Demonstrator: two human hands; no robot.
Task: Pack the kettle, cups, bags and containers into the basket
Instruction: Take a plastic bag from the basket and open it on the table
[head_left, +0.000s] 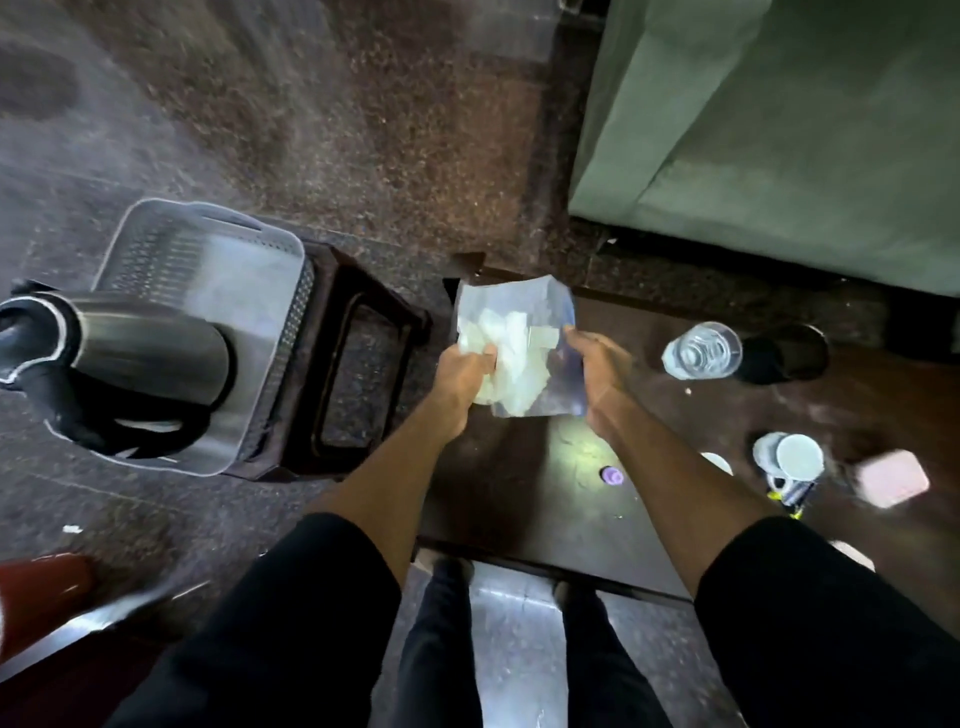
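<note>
Both hands hold a clear plastic bag (514, 332) of pale chunks above the left end of the dark wooden table (498, 499). My left hand (464, 366) grips the bag's left side and my right hand (597, 364) grips its right side. To the left, a grey perforated basket (280, 291) rests on a dark stool (363, 332). A steel kettle (130, 358) with a black handle lies tilted in it. On the table at the right stand a clear glass cup (701, 349), a dark cup (784, 354), a white cup (797, 457) and a pink container (892, 477).
A small purple cap (612, 475) lies on the table near my right forearm. A green sofa (779, 130) fills the upper right behind the table. The floor is speckled stone. A red object (41, 582) sits at the lower left edge.
</note>
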